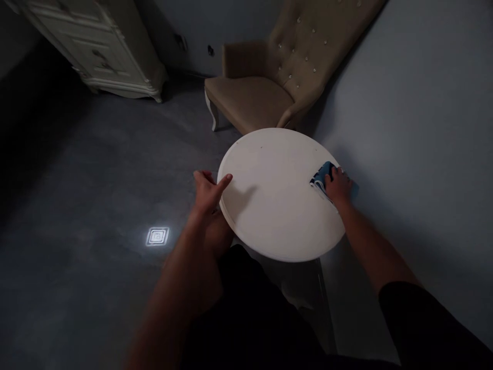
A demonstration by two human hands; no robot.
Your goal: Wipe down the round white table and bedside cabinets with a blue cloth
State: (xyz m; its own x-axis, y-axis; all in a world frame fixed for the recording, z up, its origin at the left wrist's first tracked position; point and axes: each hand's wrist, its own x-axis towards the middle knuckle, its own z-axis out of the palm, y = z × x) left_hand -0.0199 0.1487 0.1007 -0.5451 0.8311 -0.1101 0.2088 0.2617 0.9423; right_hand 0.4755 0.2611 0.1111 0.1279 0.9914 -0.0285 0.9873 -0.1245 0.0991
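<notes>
A round white table (281, 205) stands in front of me, its top bare except for a few tiny dark specks towards the far side. At its right edge, my right hand (339, 186) is closed over a folded blue cloth (320, 174) with white edges and dark markings, pressed on the tabletop. My left hand (208, 192) is at the left rim, thumb stretched over the edge and apart from the fingers. Nothing shows in that hand, and its shadow falls on the white top. Whether the thumb touches the surface I cannot tell.
A tan armchair (250, 97) with a buttoned back stands just behind the table. To the right rises a grey wall (416, 113). A pale cabinet (111, 56) is at the back left. A lit square pattern (157, 236) shows on the dark floor (96, 195).
</notes>
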